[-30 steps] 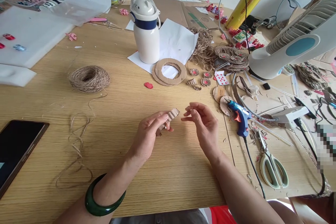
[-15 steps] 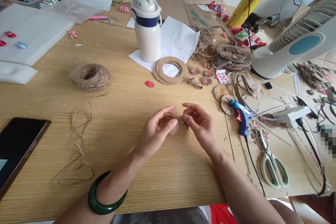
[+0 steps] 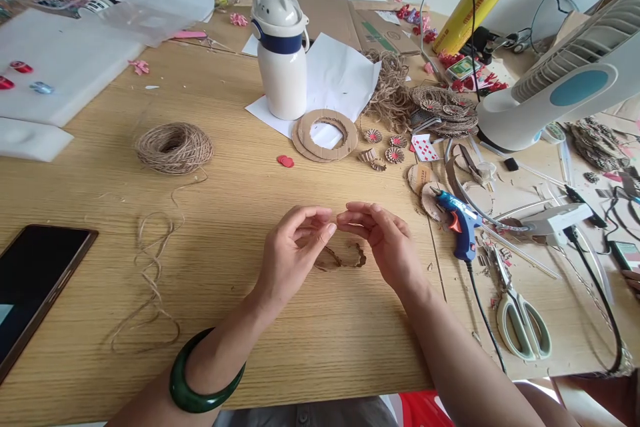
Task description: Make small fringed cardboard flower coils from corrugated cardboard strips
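My left hand (image 3: 295, 243) and my right hand (image 3: 387, 240) meet at their fingertips above the table. The left thumb and forefinger are pinched; anything between them is too small to make out. The right fingers are bent and pressed together, their tips close to the left ones, with no thing showing in them. Just below and between both hands, a thin wavy strip of corrugated cardboard (image 3: 357, 259) lies loosely curled on the wood, partly covered by my left hand. A green bangle (image 3: 207, 373) rings my left forearm.
Twine ball (image 3: 174, 148), phone (image 3: 43, 287) to the left. Ahead: white bottle (image 3: 283, 73), cardboard rings (image 3: 303, 140), red discs (image 3: 286, 161), cardboard rosettes (image 3: 395, 155). To the right: blue glue gun (image 3: 463, 220) with cable, scissors (image 3: 523, 320), white fan (image 3: 545, 93).
The cardboard strip that was between my fingers now lies on the table below them. My right hand has turned, and its fingertips have moved close to the left ones.
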Demonstrator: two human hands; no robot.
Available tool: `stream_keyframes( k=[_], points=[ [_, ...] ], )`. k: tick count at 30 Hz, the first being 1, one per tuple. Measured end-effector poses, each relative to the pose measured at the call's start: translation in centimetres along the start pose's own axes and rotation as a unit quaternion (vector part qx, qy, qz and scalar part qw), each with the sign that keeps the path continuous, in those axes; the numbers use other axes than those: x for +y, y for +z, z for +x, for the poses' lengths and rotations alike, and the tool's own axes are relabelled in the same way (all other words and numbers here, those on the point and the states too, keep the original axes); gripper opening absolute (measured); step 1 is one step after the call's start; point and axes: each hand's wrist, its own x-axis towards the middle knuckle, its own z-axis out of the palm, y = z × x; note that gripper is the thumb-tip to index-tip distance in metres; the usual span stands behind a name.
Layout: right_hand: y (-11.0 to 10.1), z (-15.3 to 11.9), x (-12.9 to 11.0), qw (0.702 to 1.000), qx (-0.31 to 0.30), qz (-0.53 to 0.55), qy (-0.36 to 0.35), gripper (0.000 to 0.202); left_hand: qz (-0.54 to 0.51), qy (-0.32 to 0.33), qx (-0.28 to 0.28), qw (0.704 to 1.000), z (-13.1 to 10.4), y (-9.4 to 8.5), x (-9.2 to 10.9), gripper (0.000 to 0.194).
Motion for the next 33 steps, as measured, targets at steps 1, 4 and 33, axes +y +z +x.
stream_keyframes(
  k=[1,4,33],
  points=[
    [0.1,-0.2,0.0,1.000,-0.006,-0.018,-0.010,0.029,0.001,0.006,0.004,1.000,0.1,0.0,0.0,0.026],
    [0.5,-0.7,0.0,0.999,-0.031,-0.038,-0.017,0.031,0.023,0.050,-0.001,0.998,0.1,0.0,0.1,0.019],
    [1.3,-0.7,0.5,0.994,-0.066,0.066,0.057,0.026,-0.026,0.050,0.074,0.996,-0.1,-0.4,0.5,0.012]
  ],
)
